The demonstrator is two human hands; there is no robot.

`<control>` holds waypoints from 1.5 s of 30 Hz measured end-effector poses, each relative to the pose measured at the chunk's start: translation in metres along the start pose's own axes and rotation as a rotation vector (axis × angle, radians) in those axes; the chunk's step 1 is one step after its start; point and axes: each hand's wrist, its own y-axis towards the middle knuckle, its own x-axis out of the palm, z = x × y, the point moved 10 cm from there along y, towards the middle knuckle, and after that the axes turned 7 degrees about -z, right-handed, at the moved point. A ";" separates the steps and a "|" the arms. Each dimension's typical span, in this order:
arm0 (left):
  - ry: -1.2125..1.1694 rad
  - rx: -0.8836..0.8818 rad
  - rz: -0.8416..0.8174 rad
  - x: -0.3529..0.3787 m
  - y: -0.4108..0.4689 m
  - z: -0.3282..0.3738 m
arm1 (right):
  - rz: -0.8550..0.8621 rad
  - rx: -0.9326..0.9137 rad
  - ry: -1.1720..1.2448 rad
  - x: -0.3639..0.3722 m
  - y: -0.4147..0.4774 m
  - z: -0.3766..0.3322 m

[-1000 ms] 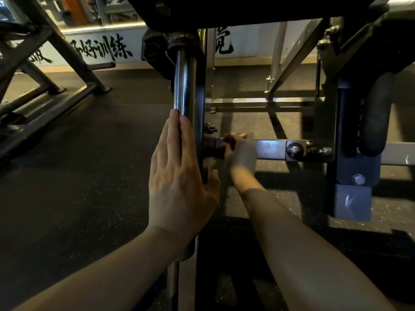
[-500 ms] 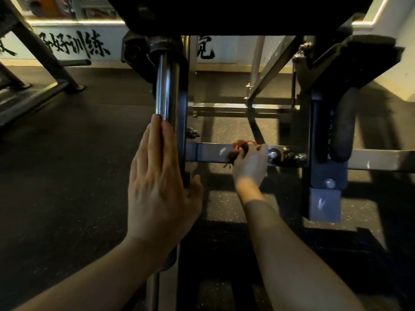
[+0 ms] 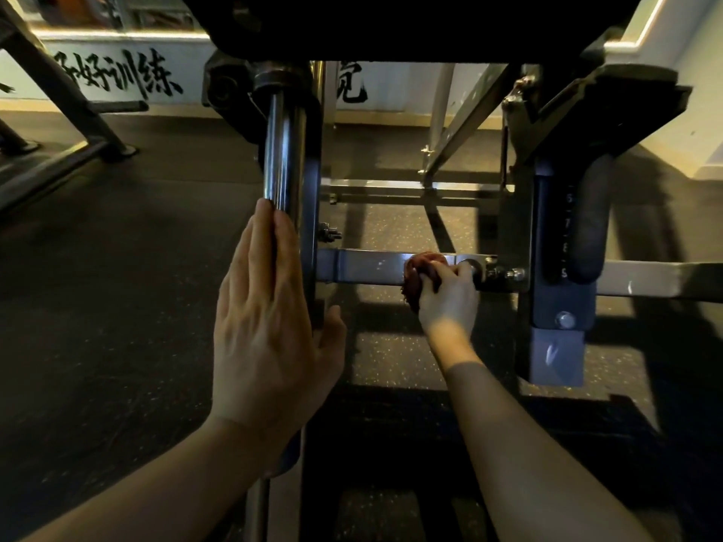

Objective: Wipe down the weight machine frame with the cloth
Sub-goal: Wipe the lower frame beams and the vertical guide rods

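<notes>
- From the head camera I see my left hand (image 3: 270,338) laid flat against the upright chrome post (image 3: 283,150) of the weight machine. The fingers are straight and pressed together, pointing up along the post, and the thumb is spread off to the right past the dark plate behind it.
- My right hand (image 3: 450,295) reaches further in, fingers curled over a cloth (image 3: 420,271) and holding it against the crossbar (image 3: 364,266).
- The cloth is a dark reddish-brown wad, bunched into a rough ball. Most of it sticks out to the left of my knuckles, and a bit hangs below the bar. Bunched like this, I cannot tell any long axis for it.
- The crossbar is a pale square tube with small scuffs, running level from left to right. Its left end meets the plate by the post. Its right end meets a dark upright (image 3: 555,248), with a bolt (image 3: 512,273) just right of my fingers.
- The cloth sits on the right half of that bar, near the bolt.
- A black padded roller (image 3: 590,213) hangs beside the upright.
- Below everything lies speckled black rubber floor (image 3: 117,307), and a white wall (image 3: 117,76) with black brush lettering runs across the back.
</notes>
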 end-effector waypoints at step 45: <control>0.087 0.026 0.005 -0.003 -0.004 0.008 | -0.057 -0.081 0.171 -0.034 -0.122 -0.023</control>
